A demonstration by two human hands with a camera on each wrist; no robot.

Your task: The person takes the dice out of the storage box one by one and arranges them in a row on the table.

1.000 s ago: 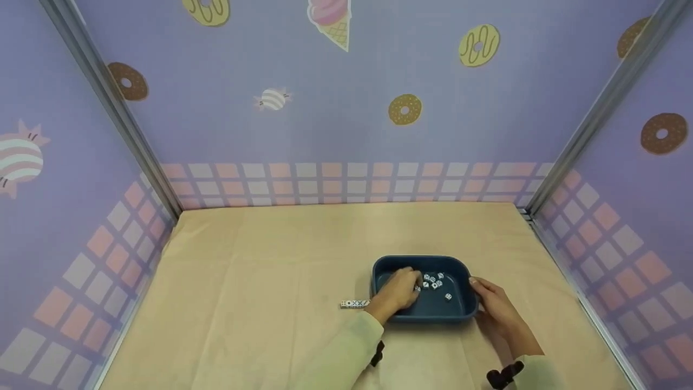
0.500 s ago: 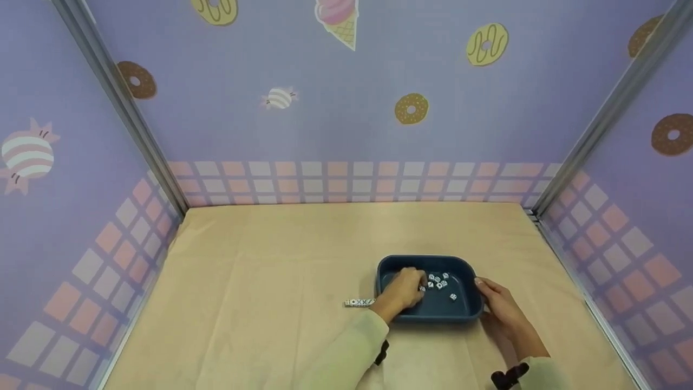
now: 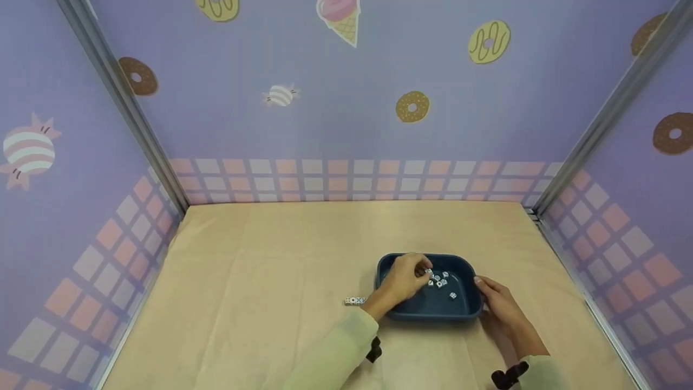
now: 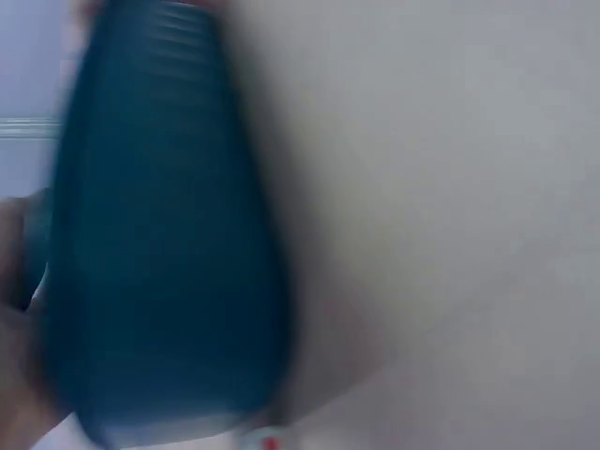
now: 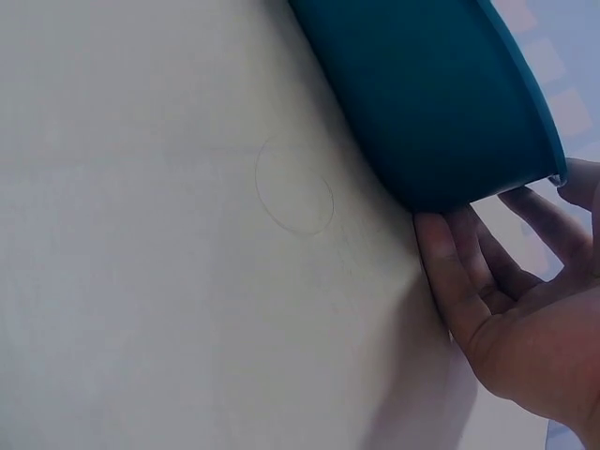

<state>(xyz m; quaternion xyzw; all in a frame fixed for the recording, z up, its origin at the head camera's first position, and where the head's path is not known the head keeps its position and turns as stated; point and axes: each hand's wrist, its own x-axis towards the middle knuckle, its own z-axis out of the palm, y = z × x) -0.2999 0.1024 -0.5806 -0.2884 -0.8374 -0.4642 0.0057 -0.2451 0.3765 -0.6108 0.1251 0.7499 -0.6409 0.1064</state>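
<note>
A dark blue rectangular tray (image 3: 436,314) with rounded corners holds several small white dice (image 3: 441,283). My left hand (image 3: 403,276) reaches over its left side, thumb and fingertips pinching a die (image 3: 429,271) just above the loose ones. My right hand (image 3: 501,303) grips the right end of the tray, with the thumb at the rim and the fingers along the outer wall, as the right wrist view shows. Left of the tray, a straight row of dice (image 3: 354,300) lies on the cloth, its right end hidden behind my left wrist. The left wrist view is blurred.
A beige cloth (image 3: 260,292) covers the table. Purple walls (image 3: 346,130) with printed sweets and a checked band close off the back and both sides, with grey metal posts (image 3: 162,168) at the corners.
My left hand has risen from low in the tray and shifted slightly up, with the die near its fingertips lifted away. The right hand keeps its hold on the tray.
</note>
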